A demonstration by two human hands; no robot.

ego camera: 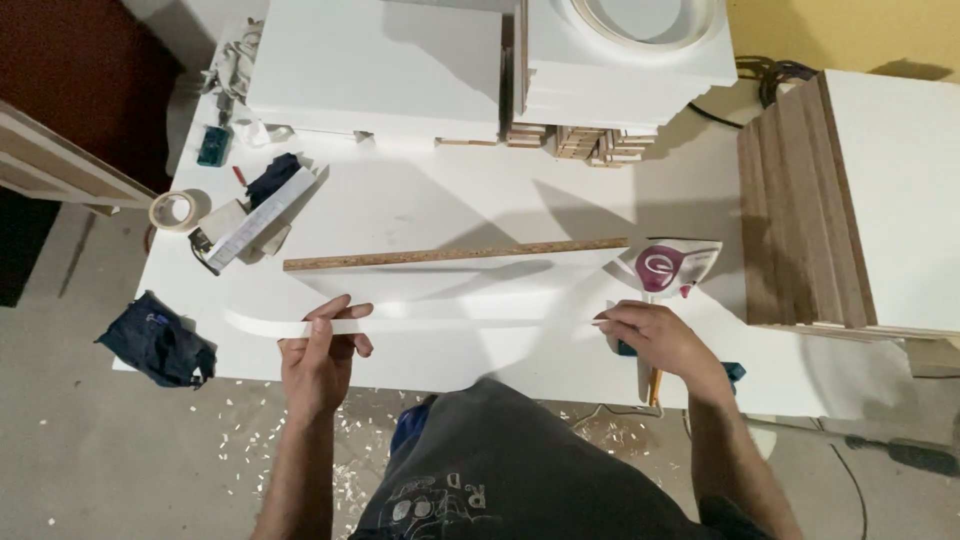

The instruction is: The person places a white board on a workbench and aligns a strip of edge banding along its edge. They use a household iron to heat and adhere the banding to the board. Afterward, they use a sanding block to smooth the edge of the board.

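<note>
White-topped bench (420, 200) carries a panel (455, 275) on edge, its chipboard edge bare, while the left hand (320, 355) and right hand (650, 335) pinch a white edge-banding strip (450, 325) stretched beside it, unapplied, the iron (675, 268) resting nearby.

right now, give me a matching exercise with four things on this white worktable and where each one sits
Things:
1. white edge-banding strip
2. roll of beige masking tape
3. white and magenta clothes iron
4. crumpled dark blue cloth

Places:
A. left table edge, above the cloth
B. just right of the upright chipboard panel
C. stretched between left hand and right hand
D. front left corner of the table

Pairs: 1-C, 2-A, 3-B, 4-D
</note>
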